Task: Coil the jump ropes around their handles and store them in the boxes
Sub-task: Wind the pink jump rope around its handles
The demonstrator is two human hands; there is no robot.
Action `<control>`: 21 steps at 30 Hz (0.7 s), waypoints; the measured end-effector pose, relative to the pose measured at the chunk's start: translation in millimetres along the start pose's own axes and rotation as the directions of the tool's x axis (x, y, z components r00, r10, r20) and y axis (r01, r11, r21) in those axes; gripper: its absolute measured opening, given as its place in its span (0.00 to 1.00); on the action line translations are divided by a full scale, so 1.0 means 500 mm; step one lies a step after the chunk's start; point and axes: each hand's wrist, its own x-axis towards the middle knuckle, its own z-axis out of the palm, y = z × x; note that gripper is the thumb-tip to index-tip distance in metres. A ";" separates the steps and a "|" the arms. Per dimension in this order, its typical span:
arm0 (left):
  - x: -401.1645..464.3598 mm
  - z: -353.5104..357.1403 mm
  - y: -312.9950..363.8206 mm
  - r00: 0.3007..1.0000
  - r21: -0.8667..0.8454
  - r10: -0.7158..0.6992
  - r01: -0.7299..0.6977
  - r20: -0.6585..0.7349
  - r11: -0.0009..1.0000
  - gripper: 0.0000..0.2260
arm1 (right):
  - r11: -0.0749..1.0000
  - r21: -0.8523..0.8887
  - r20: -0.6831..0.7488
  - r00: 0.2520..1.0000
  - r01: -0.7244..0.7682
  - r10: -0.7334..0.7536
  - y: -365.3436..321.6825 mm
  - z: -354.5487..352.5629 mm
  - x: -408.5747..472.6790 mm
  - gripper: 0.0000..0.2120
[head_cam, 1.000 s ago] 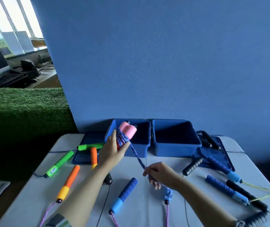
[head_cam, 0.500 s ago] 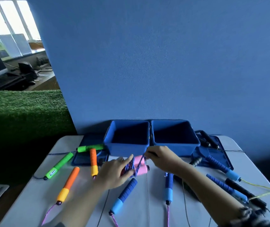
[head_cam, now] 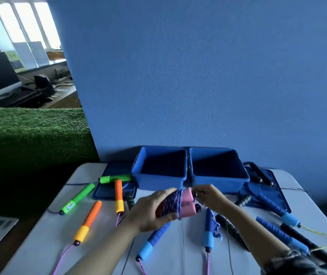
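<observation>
Change: half a second back my hands were lower on the table; now the bundle sits a little higher, closer to the front of the boxes.
Left hand: my left hand (head_cam: 154, 210) is wrapped around the pink handles (head_cam: 187, 205), with my fingers over the purple rope (head_cam: 173, 203) coiled on them.
Right hand: my right hand (head_cam: 210, 197) pinches the rope end at the right tip of the pink handles.
Bundle place: just in front of the boxes, near the gap between them, above the table (head_cam: 59, 235).
Boxes: two, a left box (head_cam: 158, 181) and a right box (head_cam: 220, 181), side by side and touching.
Left of the boxes: two green handles (head_cam: 78, 198), two orange handles (head_cam: 88, 222), one box lid (head_cam: 107, 192).
In front of the boxes: two blue handles (head_cam: 154, 240) on pink cords.
Right of the boxes: two more blue handles (head_cam: 277, 208), some black handles (head_cam: 243, 200), one more lid (head_cam: 269, 193). I cannot count the black ones.
</observation>
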 end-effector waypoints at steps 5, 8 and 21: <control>0.019 -0.005 0.001 0.970 -0.185 -0.179 0.147 -0.165 0.972 0.38 | 0.981 0.181 0.116 0.992 -0.067 0.046 0.001 0.028 -0.024 0.16; 0.032 -0.003 -0.008 0.944 -0.157 -0.244 0.212 -0.222 0.965 0.37 | 0.946 0.305 0.144 0.987 -0.114 0.073 -0.015 0.041 -0.037 0.09; 0.048 0.021 -0.017 0.860 0.188 -0.450 0.496 -0.239 0.848 0.30 | 0.963 -0.258 -0.088 0.991 0.077 -0.102 -0.062 0.077 -0.081 0.09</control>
